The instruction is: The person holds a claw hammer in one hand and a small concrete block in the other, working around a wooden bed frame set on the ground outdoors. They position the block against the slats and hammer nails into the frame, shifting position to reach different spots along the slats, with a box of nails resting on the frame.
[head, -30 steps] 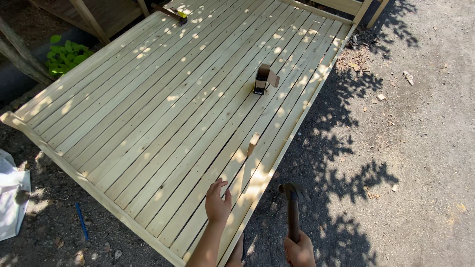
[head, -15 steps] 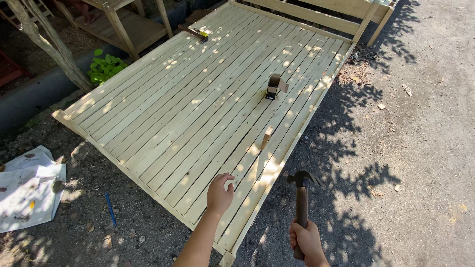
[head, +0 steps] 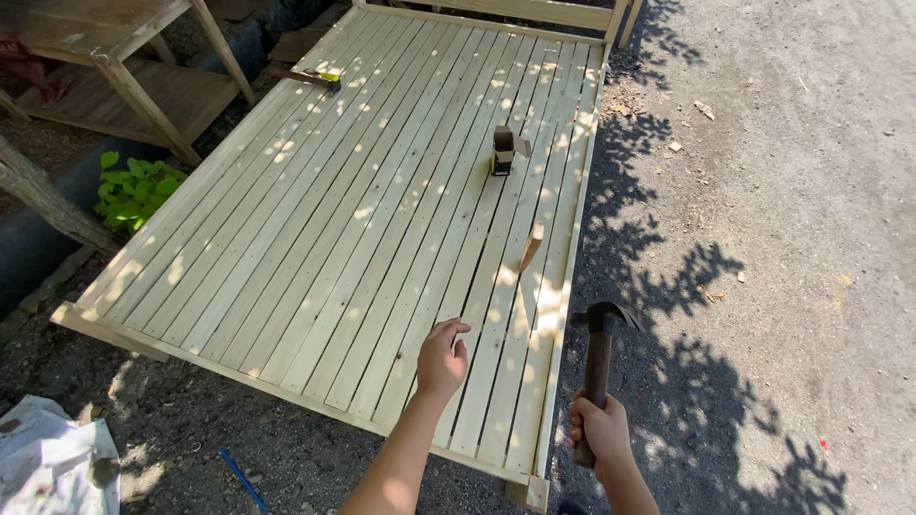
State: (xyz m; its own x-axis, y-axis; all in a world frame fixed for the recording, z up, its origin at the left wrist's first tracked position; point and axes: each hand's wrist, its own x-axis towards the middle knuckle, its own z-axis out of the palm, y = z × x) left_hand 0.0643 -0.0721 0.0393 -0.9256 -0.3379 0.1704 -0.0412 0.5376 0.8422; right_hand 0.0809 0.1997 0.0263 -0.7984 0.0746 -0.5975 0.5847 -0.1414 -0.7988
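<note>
Head view: we grip the claw hammer point(head: 599, 355) by its handle in our right hand point(head: 601, 434), head up, just off the slatted panel's point(head: 315, 219) right edge. Our left hand point(head: 443, 358) rests loosely curled on the slats, holding nothing. Most slats look already laid; beyond our left hand a small wood offcut point(head: 530, 246) leans up, and farther off a small open box point(head: 503, 151) stands.

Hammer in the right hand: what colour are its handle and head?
Brown wooden handle, dark metal head: the hammer, in the head view.
</note>
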